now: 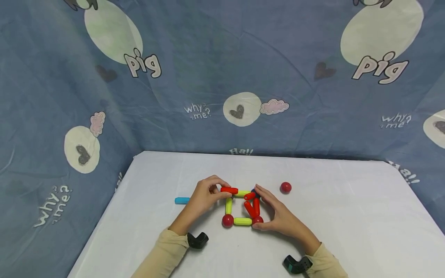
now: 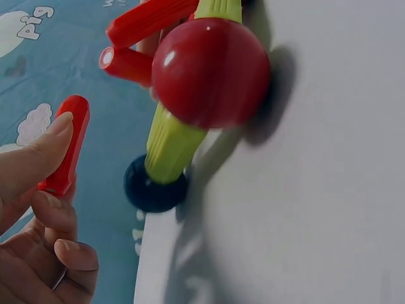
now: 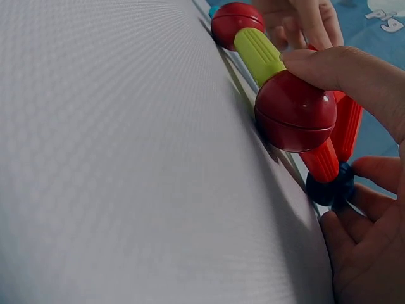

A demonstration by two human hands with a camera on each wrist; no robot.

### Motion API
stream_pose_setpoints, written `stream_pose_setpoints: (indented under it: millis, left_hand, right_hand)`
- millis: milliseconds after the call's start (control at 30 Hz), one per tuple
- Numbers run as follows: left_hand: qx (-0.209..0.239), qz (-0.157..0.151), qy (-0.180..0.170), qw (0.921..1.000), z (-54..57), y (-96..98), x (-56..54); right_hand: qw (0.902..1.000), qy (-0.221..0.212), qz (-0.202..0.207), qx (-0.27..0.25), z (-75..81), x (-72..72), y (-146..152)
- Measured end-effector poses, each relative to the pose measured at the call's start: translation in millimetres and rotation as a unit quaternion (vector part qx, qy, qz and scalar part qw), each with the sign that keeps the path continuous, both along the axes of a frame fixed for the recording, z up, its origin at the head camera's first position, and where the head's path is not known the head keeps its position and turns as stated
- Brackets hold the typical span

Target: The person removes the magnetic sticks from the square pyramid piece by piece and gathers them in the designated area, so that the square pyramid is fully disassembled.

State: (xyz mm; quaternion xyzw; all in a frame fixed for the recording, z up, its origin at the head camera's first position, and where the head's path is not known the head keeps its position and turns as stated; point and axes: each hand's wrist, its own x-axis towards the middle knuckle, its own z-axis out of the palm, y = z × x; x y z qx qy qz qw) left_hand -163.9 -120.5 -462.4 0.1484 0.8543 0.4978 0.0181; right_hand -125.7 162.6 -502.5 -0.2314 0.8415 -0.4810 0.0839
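Head view: your left hand [image 1: 205, 195] pinches a red plastic rod [image 1: 229, 190]; your right hand [image 1: 282, 217], thumb and fingers spread, grips the multicoloured square plastic rod-and-ball frame [image 1: 242, 221] between your hands.

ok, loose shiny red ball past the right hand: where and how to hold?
Pinch the loose shiny red ball across its widest middle, probably from above or its right: it's round, stands apart on the white table, the right hand is on its near side, the yellow-and-red rod frame to its left.

Ball [image 1: 286, 187] right of stick frame [image 1: 242, 221], rod [image 1: 182, 200] left.
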Motion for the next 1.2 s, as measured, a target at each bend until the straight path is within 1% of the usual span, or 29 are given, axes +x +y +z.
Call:
stream_pose_setpoints:
  millis: [167, 333, 433, 533, 733, 900, 1100, 1200]
  left_hand:
    - [0.005, 0.010, -0.009, 0.9999, 0.5, -18.0, 5.8]
    - [-0.012, 0.024, -0.011, 0.9996, -3.6, -42.5, 12.2]
    - [-0.023, 0.031, -0.007, 0.9992, -5.2, -58.4, 17.0]
    - [-0.025, 0.032, 0.003, 0.9992, -7.1, -74.5, 22.1]
    - [-0.032, 0.035, 0.030, 0.9984, -15.5, -107.4, 33.7]
    - [-0.033, 0.036, 0.031, 0.9983, -17.7, -130.7, 43.5]
    - [-0.052, 0.029, 0.032, 0.9977, -17.9, -147.1, 44.9]
    - [-0.063, 0.028, 0.019, 0.9974, -18.6, -152.3, 43.9]
  right_hand:
    - [1.0000, -0.003, -0.001, 0.000, 0.5, 0.4, -0.6]
    - [1.0000, -0.006, -0.003, 0.001, 0.8, 0.3, -0.6]
    - [1.0000, -0.008, -0.002, 0.001, 0.4, 0.0, -0.5]
    - [1.0000, -0.008, -0.002, 0.001, -0.2, -0.3, -0.4]
    - [1.0000, -0.009, -0.001, 0.000, -0.2, -0.4, -1.3]
    - [0.9999, -0.011, 0.000, 0.002, 0.0, -0.2, -2.3]
    - [0.9999, -0.011, -0.004, -0.003, -0.4, 0.3, -1.0]
    - [1.0000, -0.006, -0.002, -0.002, -0.7, -0.4, -0.7]
